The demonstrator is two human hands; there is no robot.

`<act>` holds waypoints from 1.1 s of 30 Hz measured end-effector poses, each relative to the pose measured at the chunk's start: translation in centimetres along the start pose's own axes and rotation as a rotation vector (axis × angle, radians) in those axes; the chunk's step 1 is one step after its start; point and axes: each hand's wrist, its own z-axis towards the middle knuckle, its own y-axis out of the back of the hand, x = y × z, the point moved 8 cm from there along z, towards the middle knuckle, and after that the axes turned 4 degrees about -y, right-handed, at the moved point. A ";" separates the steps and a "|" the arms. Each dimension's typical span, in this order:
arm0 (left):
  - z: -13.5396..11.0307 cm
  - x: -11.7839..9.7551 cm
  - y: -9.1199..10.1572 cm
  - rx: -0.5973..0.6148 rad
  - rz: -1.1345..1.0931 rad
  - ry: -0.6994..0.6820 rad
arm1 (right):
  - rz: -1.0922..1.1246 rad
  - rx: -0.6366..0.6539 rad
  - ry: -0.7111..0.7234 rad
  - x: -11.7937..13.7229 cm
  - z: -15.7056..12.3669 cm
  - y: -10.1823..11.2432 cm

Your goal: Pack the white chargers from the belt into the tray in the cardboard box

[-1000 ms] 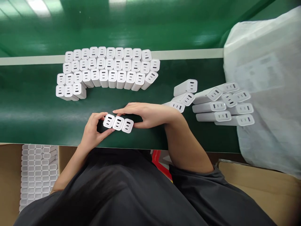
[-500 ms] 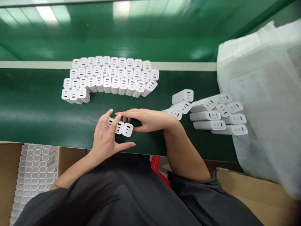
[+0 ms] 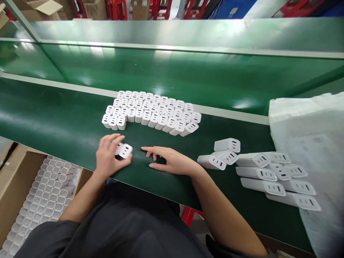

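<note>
My left hand (image 3: 109, 156) is closed around a short row of white chargers (image 3: 125, 151) near the front of the green bench, the thumb on their right side. At least two show their slotted port ends; my fingers hide the rest. To the right, my right hand (image 3: 168, 160) is empty, its index finger stretched out toward the left and its fingers apart. Beyond both hands, a block of white chargers (image 3: 146, 115) stands upright in curved rows, ports facing up. At the right, more white chargers (image 3: 258, 175) lie loosely on their sides.
Below the bench's left edge, a cardboard box (image 3: 18, 182) holds many white pieces packed in rows. White plastic sheeting (image 3: 309, 132) drapes over the bench's right end. A raised green panel (image 3: 166, 70) runs along the back, with red stools (image 3: 116, 10) behind.
My left hand has closed on the chargers, which my right hand was touching from the other side. My right hand has come away from them. The view has tilted up and turned.
</note>
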 end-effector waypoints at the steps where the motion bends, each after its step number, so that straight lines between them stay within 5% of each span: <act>1: -0.1 1.8 0.8 -0.026 0.051 0.035 | 0.000 -0.018 -0.011 -0.2 0.1 0.1; 5: -0.7 8.5 2.8 -0.004 0.171 0.196 | -0.029 -0.109 -0.020 -0.5 0.5 0.3; 9: -0.5 10.3 3.0 0.098 0.155 0.175 | -0.043 -0.158 -0.034 -0.5 0.9 0.3; 13: 1.3 8.0 2.8 0.039 0.191 0.121 | -0.051 -0.180 -0.034 -0.4 1.0 0.4; 18: 3.6 4.2 -1.6 0.191 0.232 0.037 | -0.063 -0.180 -0.035 -0.6 1.1 0.2; 22: 3.9 2.2 -3.2 0.248 0.218 0.025 | -0.064 -0.194 -0.023 -0.6 1.1 0.3; 28: 2.6 -4.3 -3.6 0.332 0.146 -0.185 | -0.063 -0.419 -0.041 -0.5 -0.7 3.5; 33: 3.6 -7.7 -4.0 0.382 -0.042 -0.436 | -0.123 -0.242 -0.080 -0.2 -2.6 4.4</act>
